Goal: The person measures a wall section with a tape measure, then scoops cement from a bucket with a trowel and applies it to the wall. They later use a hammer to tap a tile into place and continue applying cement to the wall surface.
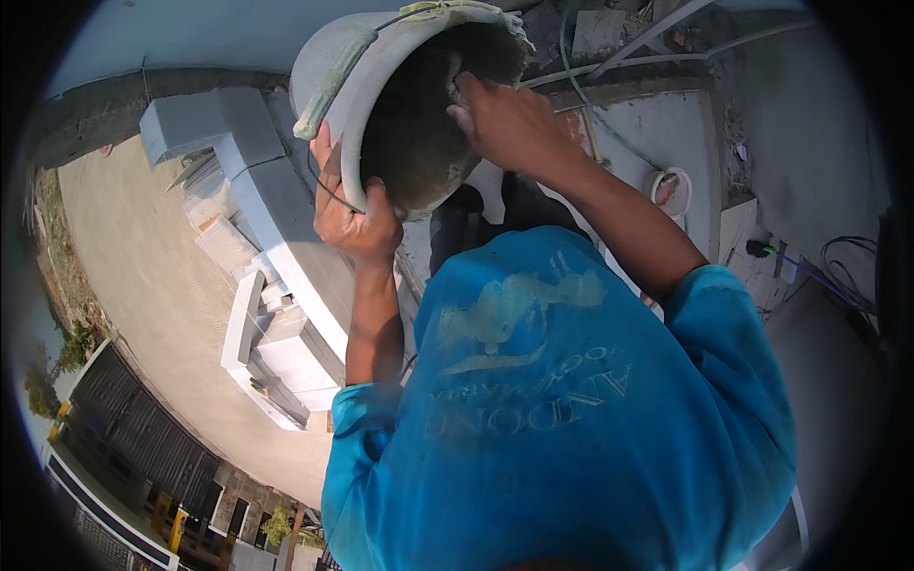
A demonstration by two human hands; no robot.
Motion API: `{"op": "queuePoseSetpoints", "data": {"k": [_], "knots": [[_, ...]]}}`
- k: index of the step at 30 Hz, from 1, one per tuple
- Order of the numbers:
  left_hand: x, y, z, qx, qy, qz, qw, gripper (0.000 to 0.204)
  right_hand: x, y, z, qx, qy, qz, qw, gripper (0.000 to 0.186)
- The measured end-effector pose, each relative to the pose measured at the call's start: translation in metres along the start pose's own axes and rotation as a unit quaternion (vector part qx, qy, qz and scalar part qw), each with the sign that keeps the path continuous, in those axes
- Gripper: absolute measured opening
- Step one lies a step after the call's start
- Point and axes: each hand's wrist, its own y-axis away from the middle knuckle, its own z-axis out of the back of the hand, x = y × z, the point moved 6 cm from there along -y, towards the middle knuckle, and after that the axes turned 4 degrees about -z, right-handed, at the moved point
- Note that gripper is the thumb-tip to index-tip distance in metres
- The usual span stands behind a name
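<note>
A large pale bucket (328, 71), crusted with dried grey material round its rim, is tilted so that its dark hollow faces me. My left hand (357, 214) grips the lower left of the rim, thumb at the mouth and fingers round the outside. Just above those fingers lies the bucket's wire handle with its greenish grip (335, 84). Across the mouth reaches my right hand (514, 124), its fingers curled at the inner wall. A small pale patch shows at its fingertips, too unclear to name. The depth of the bucket is in shadow.
A white pail (670, 192) stands on the floor to the right, near a thin hose (609, 124). Pale blocks (295, 352) are stacked beyond a grey ledge (252, 157) on the left. Dark cables (847, 271) lie at far right.
</note>
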Motion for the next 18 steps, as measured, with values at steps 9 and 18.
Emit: {"op": "queuePoseSetpoints", "data": {"k": [9,18], "knots": [[0.007,0.007,0.001,0.018,-0.013,-0.069,0.997,0.044,-0.005,0.006,-0.02,0.107,-0.095,-0.078,0.987,0.045],[0.031,0.006,-0.005,0.037,0.004,-0.057,0.998,0.05,-0.013,0.032,-0.047,0.184,-0.247,-0.096,0.947,0.056]]}}
